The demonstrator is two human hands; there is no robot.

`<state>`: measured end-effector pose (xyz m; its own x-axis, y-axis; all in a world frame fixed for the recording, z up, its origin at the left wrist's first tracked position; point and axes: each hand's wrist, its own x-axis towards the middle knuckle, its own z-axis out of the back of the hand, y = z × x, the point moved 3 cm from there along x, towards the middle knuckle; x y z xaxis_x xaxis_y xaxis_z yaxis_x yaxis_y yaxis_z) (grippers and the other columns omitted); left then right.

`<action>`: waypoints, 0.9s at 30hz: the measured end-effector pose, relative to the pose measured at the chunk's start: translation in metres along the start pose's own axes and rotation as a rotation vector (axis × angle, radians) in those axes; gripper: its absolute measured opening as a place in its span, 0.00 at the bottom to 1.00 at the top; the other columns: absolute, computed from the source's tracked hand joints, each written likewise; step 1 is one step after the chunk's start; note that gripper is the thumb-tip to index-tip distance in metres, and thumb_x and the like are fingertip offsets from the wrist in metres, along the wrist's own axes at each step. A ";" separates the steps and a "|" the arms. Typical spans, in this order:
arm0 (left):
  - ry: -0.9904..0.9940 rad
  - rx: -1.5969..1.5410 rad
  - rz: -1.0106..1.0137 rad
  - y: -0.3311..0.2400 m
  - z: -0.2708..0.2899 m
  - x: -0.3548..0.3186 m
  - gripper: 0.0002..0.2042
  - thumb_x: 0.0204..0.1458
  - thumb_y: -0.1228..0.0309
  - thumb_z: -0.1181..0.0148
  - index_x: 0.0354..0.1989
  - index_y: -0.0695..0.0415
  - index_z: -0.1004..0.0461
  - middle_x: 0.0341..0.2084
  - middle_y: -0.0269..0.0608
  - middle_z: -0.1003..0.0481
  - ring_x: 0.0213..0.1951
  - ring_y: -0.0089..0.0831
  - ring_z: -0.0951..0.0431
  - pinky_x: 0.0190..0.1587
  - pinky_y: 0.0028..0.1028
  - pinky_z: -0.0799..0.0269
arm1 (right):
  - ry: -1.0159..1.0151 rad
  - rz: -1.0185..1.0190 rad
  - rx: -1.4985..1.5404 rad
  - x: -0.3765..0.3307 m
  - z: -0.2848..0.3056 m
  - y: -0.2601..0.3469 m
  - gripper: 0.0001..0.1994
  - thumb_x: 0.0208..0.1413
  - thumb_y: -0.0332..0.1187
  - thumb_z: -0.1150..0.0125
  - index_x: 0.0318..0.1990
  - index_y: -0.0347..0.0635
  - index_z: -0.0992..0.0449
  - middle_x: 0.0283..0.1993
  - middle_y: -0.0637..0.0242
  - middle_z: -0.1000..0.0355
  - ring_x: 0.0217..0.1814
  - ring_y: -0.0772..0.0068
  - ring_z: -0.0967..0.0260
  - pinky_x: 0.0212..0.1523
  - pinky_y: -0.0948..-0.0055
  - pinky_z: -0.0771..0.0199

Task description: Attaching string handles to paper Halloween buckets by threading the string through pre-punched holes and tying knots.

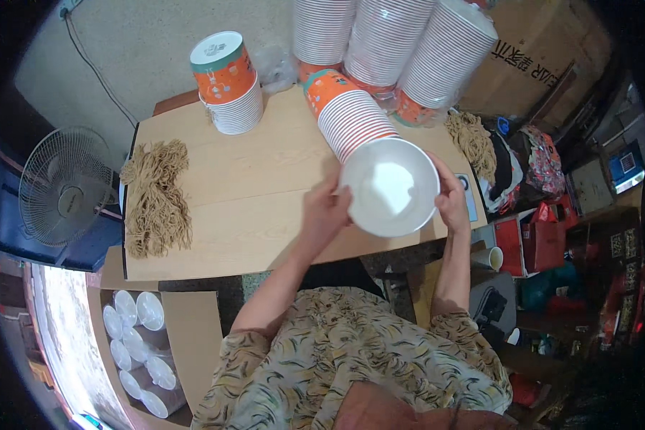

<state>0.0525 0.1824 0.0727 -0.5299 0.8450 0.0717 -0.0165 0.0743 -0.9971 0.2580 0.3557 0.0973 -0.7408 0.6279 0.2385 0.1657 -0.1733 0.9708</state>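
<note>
A stack of orange-printed paper tubs (355, 118) lies tilted on the wooden table, its white rims fanned toward me. At its near end a white-lined paper tub (390, 188) faces me with its open mouth; whether it sits nested in the stack cannot be told. My left hand (326, 211) is closed at this tub's left rim, thumb on the edge. On the opposite side my right hand (449, 197) grips the rim, fingers partly hidden behind. Another stack of tubs (235, 107) stands upside down at the table's back left.
Tall plastic-wrapped tub stacks (390, 39) line the back. Tan string bundles (158, 197) lie on the table's left, with more string (471, 147) at the right. A fan (68, 190) stands left; below it, an open carton (193, 351) holds clear-wrapped cylinders.
</note>
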 end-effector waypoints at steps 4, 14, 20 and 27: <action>-0.071 -0.303 0.255 0.018 0.071 -0.019 0.19 0.62 0.72 0.48 0.60 0.66 0.29 0.37 0.40 0.20 0.32 0.22 0.19 0.31 0.21 0.22 | 0.200 0.032 -0.124 0.001 -0.078 0.003 0.67 0.23 0.40 0.12 0.73 0.33 0.52 0.75 0.55 0.48 0.77 0.60 0.51 0.76 0.61 0.54; -0.333 -0.464 0.447 0.099 0.166 -0.055 0.19 0.69 0.57 0.55 0.47 0.60 0.23 0.33 0.34 0.21 0.31 0.18 0.23 0.29 0.21 0.28 | 0.220 0.275 -0.665 -0.008 -0.216 -0.053 0.66 0.26 0.47 0.14 0.74 0.40 0.54 0.72 0.50 0.46 0.73 0.48 0.47 0.70 0.54 0.44; -0.426 -0.243 0.116 0.099 0.183 -0.061 0.20 0.70 0.59 0.55 0.47 0.63 0.23 0.37 0.35 0.21 0.38 0.21 0.24 0.42 0.23 0.28 | 0.137 0.268 -0.766 0.003 -0.243 -0.058 0.62 0.28 0.52 0.18 0.72 0.39 0.50 0.70 0.48 0.44 0.71 0.46 0.45 0.68 0.48 0.46; -0.254 -0.095 0.058 0.055 0.185 -0.069 0.18 0.70 0.61 0.54 0.49 0.65 0.23 0.40 0.33 0.22 0.43 0.19 0.26 0.51 0.22 0.32 | 0.075 0.075 -0.764 0.030 -0.250 -0.056 0.58 0.32 0.54 0.20 0.71 0.41 0.47 0.67 0.52 0.40 0.65 0.48 0.39 0.65 0.48 0.40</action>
<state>-0.0684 0.0302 0.0080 -0.7238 0.6900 -0.0065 0.0935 0.0888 -0.9917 0.0632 0.1948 0.0437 -0.7921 0.5455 0.2738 -0.2586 -0.7063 0.6590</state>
